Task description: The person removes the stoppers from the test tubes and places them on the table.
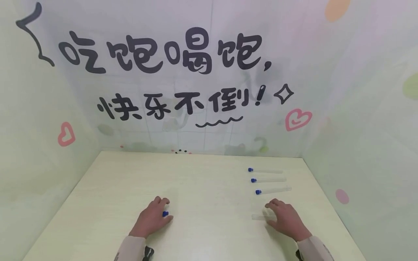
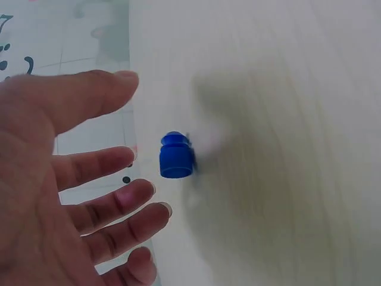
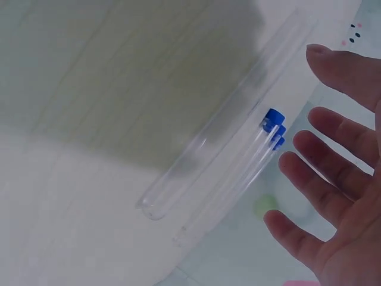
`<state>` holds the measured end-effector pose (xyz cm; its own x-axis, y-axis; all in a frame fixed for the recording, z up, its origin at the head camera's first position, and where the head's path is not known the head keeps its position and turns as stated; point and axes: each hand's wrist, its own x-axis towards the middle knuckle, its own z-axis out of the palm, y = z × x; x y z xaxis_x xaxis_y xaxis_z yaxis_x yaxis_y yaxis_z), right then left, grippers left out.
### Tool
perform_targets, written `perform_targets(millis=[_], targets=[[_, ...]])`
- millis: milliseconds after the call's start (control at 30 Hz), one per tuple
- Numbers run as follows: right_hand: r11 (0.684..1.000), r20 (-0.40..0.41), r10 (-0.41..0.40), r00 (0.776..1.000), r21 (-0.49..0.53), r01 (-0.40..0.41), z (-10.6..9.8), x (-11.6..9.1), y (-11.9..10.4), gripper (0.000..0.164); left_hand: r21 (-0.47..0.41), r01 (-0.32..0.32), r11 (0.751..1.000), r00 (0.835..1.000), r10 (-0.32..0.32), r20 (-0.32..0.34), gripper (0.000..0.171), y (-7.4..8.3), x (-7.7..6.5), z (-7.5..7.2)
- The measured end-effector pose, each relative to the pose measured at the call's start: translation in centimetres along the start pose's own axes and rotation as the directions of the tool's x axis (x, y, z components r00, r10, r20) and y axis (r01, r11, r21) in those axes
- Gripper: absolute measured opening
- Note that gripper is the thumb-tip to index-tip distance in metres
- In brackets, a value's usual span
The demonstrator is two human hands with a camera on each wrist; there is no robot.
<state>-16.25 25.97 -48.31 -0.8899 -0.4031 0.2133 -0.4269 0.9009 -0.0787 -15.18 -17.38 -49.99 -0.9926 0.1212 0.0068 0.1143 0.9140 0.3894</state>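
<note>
A small blue cap lies on the table between the thumb and fingers of my left hand. In the left wrist view this stopper has a ribless, stepped shape, and a gap shows between it and the spread fingers. On the other side, my right hand hovers with parted fingers over a clear test tube, partly covering it in the head view. The right wrist view shows that uncapped tube apart from the fingertips. Neither hand holds anything.
Beyond my right hand, three clear tubes with blue caps, a far one, a middle one and a near one, lie side by side. The pale table is bordered by printed cloth walls at the back and sides.
</note>
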Motion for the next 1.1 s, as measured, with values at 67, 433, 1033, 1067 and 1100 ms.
perform_targets(millis=[67,433,1033,1067,1100], targets=[[1.0,-0.019,-0.002,1.0,-0.001,0.002,-0.1,0.2,-0.1,0.038,0.012,-0.006,1.0,1.0,0.006,-0.023,0.046,0.3,0.2,-0.1],[0.999,-0.204,0.019,0.979,-0.038,-0.027,0.2,1.8,0.4,0.04,-0.069,-0.081,0.994,0.984,0.069,-0.161,0.043,3.5,2.3,-0.1],[0.992,-0.334,0.067,0.94,-0.081,-0.1,1.4,3.6,2.6,0.039,-0.135,-0.235,0.963,0.931,0.183,-0.316,0.048,11.2,7.4,3.0],[0.992,-0.324,0.074,0.943,-0.078,-0.104,1.5,3.6,2.7,0.04,-0.131,-0.246,0.96,0.93,0.196,-0.311,0.049,11.5,7.5,3.2],[0.991,-0.314,0.078,0.946,-0.076,-0.107,1.6,3.7,2.9,0.04,-0.135,-0.251,0.958,0.933,0.202,-0.299,0.049,11.9,7.7,3.3]])
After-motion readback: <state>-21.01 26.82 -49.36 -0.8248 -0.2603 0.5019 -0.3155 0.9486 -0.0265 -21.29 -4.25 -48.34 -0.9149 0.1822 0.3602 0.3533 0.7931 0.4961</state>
